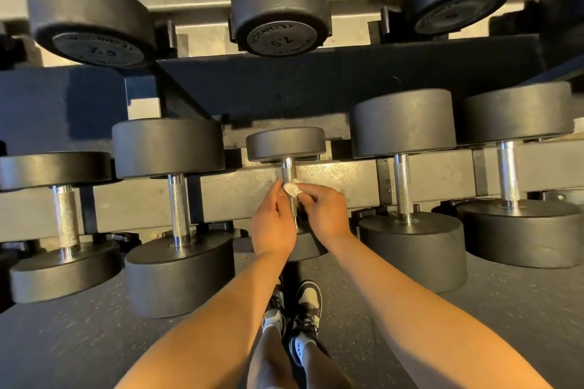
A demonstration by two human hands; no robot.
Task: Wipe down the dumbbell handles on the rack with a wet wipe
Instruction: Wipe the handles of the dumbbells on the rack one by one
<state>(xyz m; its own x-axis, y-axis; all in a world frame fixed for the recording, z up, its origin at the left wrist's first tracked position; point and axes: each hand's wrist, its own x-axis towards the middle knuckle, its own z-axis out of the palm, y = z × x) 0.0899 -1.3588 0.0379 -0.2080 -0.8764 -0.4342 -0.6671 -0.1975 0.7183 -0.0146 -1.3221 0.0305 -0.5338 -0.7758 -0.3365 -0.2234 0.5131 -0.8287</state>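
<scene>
A small dumbbell lies on the lower tier of the black rack [331, 174], its knurled chrome handle [288, 169] pointing toward me. A crumpled white wet wipe [291, 189] sits against the handle's middle. My right hand [325, 210] pinches the wipe from the right with curled fingers. From the left, my left hand [272, 224] lies along the handle, its straight fingers touching the wipe. The hands hide the near part of the handle and most of the near weight head.
Larger dumbbells flank it on the same tier: two to the left [178, 208] and two to the right [403, 186]. An upper tier holds dumbbells marked 7.5 [279, 9]. My feet in black-and-white sneakers [308, 303] stand on dark speckled rubber floor [505, 309].
</scene>
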